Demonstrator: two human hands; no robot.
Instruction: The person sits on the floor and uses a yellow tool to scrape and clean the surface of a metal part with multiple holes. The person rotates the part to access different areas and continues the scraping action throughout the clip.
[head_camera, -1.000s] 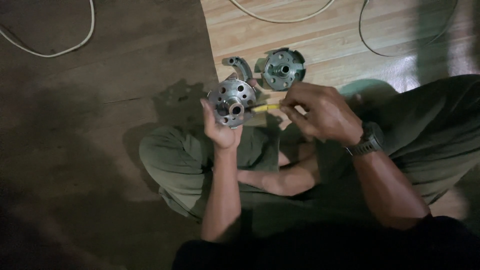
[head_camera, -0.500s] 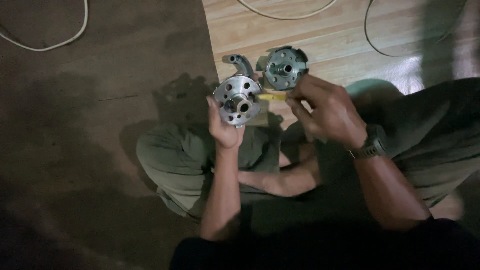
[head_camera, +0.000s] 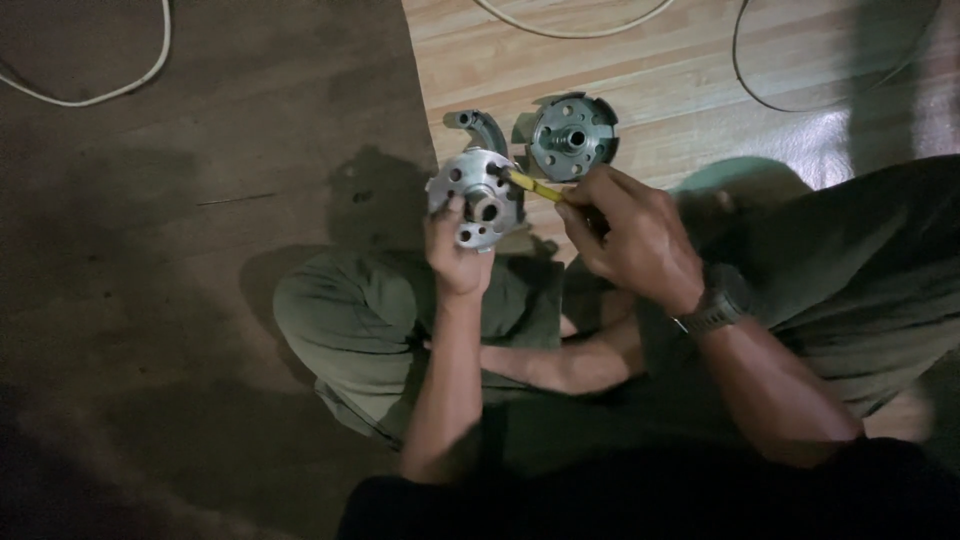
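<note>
Round metal hub plate (head_camera: 472, 196), silver, with several bored holes and a central opening, is held up off the floor in the left hand (head_camera: 458, 255); grip clenched on its near edge, thumb laid across the face beside the central opening. Plate sits left of centre in the view, above the person's folded knee, face turned toward the camera. Right hand (head_camera: 632, 240) is closed on a slim yellow tool (head_camera: 534, 185); grip pinching its handle end, tool slanting up and to the left so the tip meets the plate's right side near a hole. Whether the tip is inside the hole cannot be told. A wristwatch (head_camera: 708, 315) is on the right wrist. Just beyond the plate, on the light wooden floor (head_camera: 700, 90), lies a second round metal part (head_camera: 572, 137), darker grey with notched rim and central boss. A curved metal piece (head_camera: 480, 127) lies left of it, partly behind the held plate. A white cable (head_camera: 100, 90) runs across the dark floor area at far left; thin cords cross the far wooden boards.
</note>
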